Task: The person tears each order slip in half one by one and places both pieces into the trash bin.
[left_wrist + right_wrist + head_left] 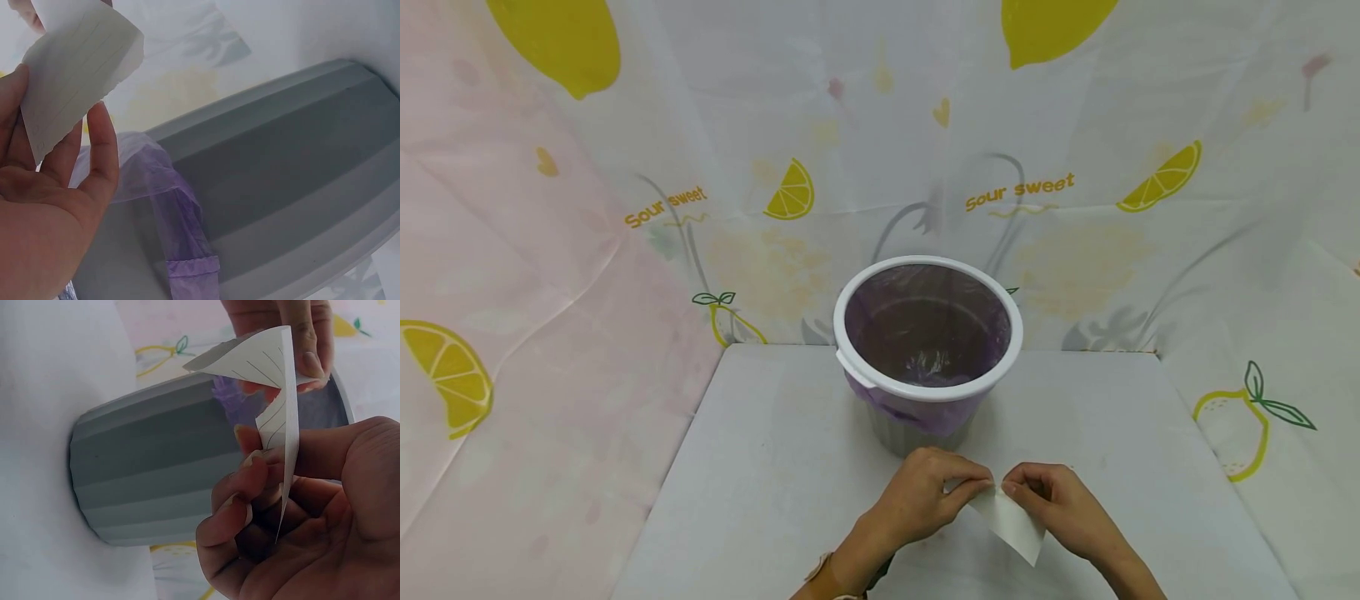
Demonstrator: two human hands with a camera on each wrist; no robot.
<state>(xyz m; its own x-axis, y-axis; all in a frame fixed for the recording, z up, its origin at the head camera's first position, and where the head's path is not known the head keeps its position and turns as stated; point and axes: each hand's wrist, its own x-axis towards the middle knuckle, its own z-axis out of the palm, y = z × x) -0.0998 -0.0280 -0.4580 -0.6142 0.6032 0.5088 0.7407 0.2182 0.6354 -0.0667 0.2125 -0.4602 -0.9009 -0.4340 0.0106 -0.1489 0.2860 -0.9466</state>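
A small piece of lined white paper [1013, 523] is pinched between thumb and fingertips by both hands, close together at its upper edge. The left hand [921, 498] grips one side and the right hand [1066, 510] the other. In the right wrist view the paper [289, 394] is bent, with a split between the two grips. Its lined face [84, 69] shows a ragged edge in the left wrist view. Just beyond the hands stands a grey ribbed trash bin [156, 462] with a white rim [1015, 337].
A purple bag [940, 414] lines the bin and hangs out below the rim. The bin stands upright on a white table [760, 467]. Behind and beside the table hangs a lemon-print cloth [880, 125].
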